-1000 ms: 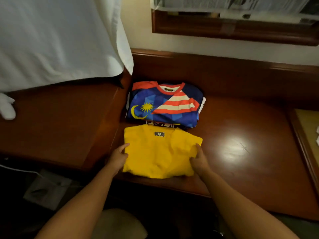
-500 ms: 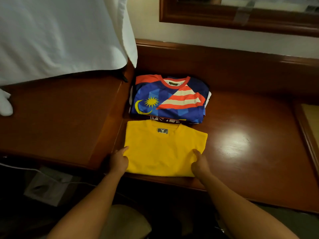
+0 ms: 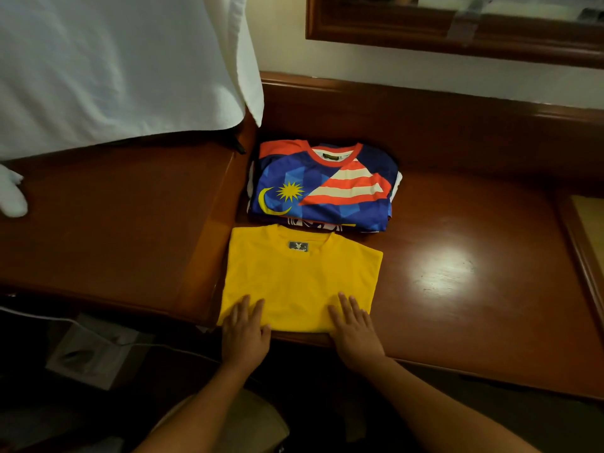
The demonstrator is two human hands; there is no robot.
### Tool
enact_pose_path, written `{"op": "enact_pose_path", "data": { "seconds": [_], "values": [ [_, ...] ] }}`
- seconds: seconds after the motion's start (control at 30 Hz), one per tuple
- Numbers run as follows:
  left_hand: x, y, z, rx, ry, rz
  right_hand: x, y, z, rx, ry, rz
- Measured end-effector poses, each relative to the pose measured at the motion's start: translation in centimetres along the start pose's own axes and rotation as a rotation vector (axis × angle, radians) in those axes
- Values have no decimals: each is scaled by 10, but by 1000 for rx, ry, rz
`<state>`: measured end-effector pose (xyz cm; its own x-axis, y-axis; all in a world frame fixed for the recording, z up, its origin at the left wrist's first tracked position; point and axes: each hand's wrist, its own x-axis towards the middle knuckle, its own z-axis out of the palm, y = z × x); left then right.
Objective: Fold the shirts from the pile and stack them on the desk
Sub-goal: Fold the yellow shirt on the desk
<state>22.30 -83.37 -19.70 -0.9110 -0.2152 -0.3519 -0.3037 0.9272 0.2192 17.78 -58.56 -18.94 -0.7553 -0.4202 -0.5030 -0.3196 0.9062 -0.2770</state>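
A: How do the person's fingers lie?

B: Straight and slightly spread on both hands, pressing flat. The left hand [image 3: 244, 335] rests on the near left corner of the yellow shirt [image 3: 299, 279], the right hand [image 3: 354, 331] on its near right corner. Neither pinches any cloth.

A: Why flat like that?

B: Likely to smooth the last fold and press it down so the bundle holds its square shape. The palms hang off the near edge of the surface [image 3: 457, 289], so only the fingers bear on the cloth.

A: And just beyond the fingers?

B: The shirt lies folded, label up, collar pointing away. Past the collar, touching or nearly so, sits the stack [image 3: 322, 188], a blue flag-print shirt on top with at least one more showing beneath its near edge.

A: So what is left?

B: Judging by this, folding looks done; the yellow one has yet to go on the stack. Far left of the fingers a white cloth [image 3: 114, 67] hangs over the raised ledge.
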Motion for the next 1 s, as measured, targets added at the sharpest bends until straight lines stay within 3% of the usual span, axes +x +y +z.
{"op": "enact_pose_path", "data": {
  "seconds": [0.37,0.53,1.0],
  "values": [
    [15,-6,-15,-35,-111,39,8,-4,-4,100,-64,87],
    [13,15,-28,-86,-99,60,0,5,-18,205,16,110],
    [-2,174,-54,-22,-37,308,-84,90,-77,288,284,280]
  ]
}}
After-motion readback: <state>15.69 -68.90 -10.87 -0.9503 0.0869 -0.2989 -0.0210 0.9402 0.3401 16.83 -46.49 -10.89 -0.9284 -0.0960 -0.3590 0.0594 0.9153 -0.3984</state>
